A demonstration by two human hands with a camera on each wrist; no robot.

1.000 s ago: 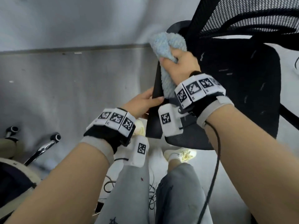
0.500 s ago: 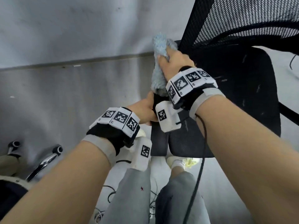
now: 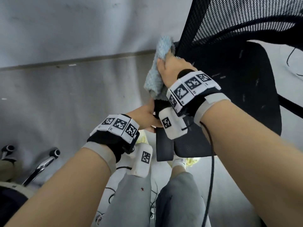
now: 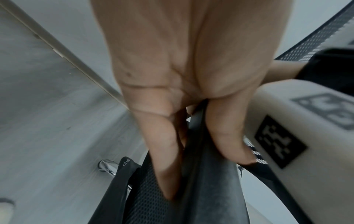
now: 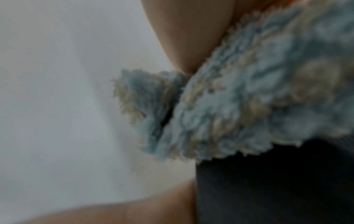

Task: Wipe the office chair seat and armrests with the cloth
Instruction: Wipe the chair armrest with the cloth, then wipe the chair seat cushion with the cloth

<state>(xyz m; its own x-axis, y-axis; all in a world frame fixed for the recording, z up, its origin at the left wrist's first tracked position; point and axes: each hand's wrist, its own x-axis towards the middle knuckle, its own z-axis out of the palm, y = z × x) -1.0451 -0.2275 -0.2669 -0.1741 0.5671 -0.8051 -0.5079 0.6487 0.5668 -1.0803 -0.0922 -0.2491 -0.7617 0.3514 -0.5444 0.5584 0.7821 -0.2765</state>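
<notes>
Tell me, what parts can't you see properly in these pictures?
- Right hand fingers: head view, wrapped into the blue cloth, so the grip is hidden.
- Armrest top: head view, covered by cloth and both wrists.
- Left hand fingertips: left wrist view, tucked behind the armrest edge.
- Right wrist view: blurred, only cloth fuzz.
- Mesh backrest: cut off by the top edge.
</notes>
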